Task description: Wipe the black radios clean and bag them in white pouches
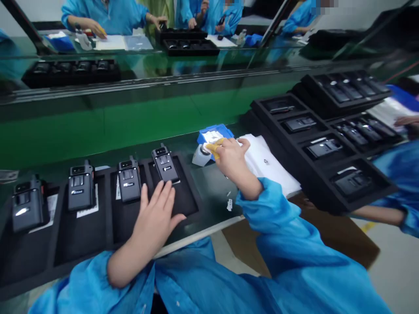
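Note:
My left hand (156, 216) lies with fingers spread over the black foam tray (109, 218), its fingertips at the lower end of a black handheld device (165, 165). Three more such devices rest in the tray to the left, the nearest (128, 179) beside my fingers. My right hand (230, 158) has yellow covers on its fingertips, closed over the top of a small white bottle (201, 156); whatever is pinched there is too small to tell. Behind that hand is a blue box (216, 131) with white material inside.
White sheets (270, 163) lie right of the bottle. Further right, a large black tray (322, 152) of devices rests near a person's blue sleeve (401, 174). Across the green partition (147, 109), people in blue work beside another black tray (191, 46).

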Demonstrator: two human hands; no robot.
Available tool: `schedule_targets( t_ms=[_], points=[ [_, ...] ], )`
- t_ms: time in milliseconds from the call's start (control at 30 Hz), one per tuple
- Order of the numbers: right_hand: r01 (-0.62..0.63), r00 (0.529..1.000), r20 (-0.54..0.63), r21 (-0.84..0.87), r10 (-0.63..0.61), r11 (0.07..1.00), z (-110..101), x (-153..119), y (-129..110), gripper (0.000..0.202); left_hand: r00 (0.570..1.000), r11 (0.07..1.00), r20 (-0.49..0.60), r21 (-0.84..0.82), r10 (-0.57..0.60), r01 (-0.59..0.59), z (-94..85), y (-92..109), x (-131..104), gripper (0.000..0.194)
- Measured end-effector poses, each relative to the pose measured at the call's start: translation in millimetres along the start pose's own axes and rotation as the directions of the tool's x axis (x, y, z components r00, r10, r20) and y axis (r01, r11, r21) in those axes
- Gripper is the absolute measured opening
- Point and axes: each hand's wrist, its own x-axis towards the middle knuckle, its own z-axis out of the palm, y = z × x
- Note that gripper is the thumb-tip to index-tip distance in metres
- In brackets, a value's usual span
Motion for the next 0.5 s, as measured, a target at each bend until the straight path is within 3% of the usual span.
schedule_targets(
  t_ms=[100,233,367,500],
  points=[
    [0.062,0.998,-0.009,-0.019,-0.062,0.998,-0.3,-1.9,8.1,0.033,0.998,1.0,0.057,-0.006,-0.01,0.011,12.6,8.8,9.9,0.069],
    [0.102,0.988,-0.116,0.013,-0.1,0.995,-4.9,1.4,5.6,0.036,0.996,0.997,0.082,0.075,-0.029,0.023,20.0,8.7,11.2,0.089],
    [0.247,0.956,-0.176,0.05,-0.235,0.968,-5.7,16.6,-21.9,0.039,0.996,0.989,0.091,0.146,-0.005,-0.009,21.6,5.2,6.6,0.084],
    [0.432,0.89,-0.18,0.043,-0.418,0.901,4.5,34.9,-58.2,0.037,0.999,0.994,0.03,0.108,0.012,-0.015,21.5,3.7,6.1,0.071]
  ],
)
